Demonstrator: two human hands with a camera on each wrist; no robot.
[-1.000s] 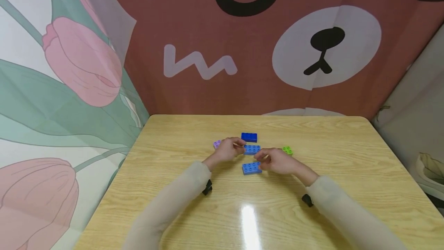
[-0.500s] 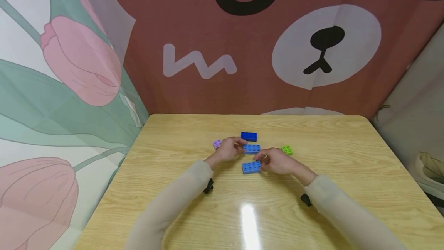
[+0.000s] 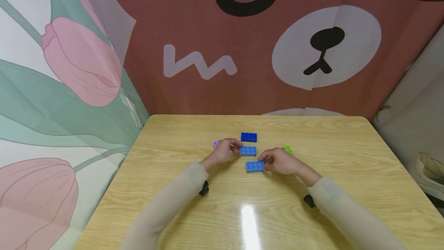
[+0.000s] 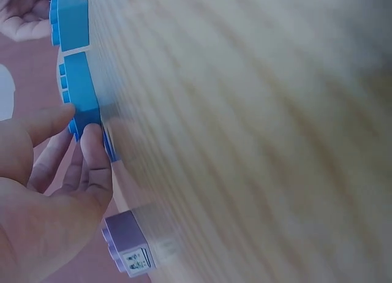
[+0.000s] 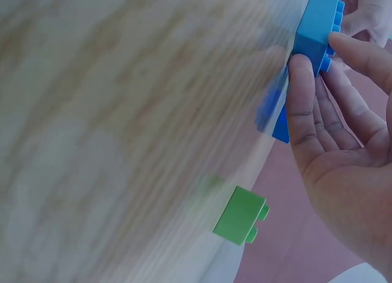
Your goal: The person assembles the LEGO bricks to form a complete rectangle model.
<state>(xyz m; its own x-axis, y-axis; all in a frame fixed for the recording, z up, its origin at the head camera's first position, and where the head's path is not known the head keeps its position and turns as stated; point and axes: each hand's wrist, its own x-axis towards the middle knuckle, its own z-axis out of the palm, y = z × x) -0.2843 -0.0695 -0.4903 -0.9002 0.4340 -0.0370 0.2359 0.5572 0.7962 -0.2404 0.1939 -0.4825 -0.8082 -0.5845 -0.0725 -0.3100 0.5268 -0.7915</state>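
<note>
My left hand (image 3: 226, 151) pinches the left end of a light blue toy building brick (image 3: 248, 151), its studs facing up. In the left wrist view the thumb and fingers press on the end of that same brick (image 4: 82, 90). Nearer to me, my right hand (image 3: 280, 161) grips the right end of a second light blue brick (image 3: 254, 166), also eight-studded. The right wrist view has fingertips on this brick's end (image 5: 313, 35). Both bricks lie on the wooden table, apart, one in front of the other.
Behind the pair lies a dark blue brick (image 3: 249, 137). A purple brick (image 4: 127, 243) sits left of my left hand, partly hidden in the head view. Beyond my right hand is a green brick (image 5: 241, 215). A printed cloth (image 3: 194, 95) hangs behind the table (image 3: 166, 134).
The farther light blue brick has shifted slightly left with my left hand. The nearer one has moved slightly right with my right hand. Both stay on the table.
</note>
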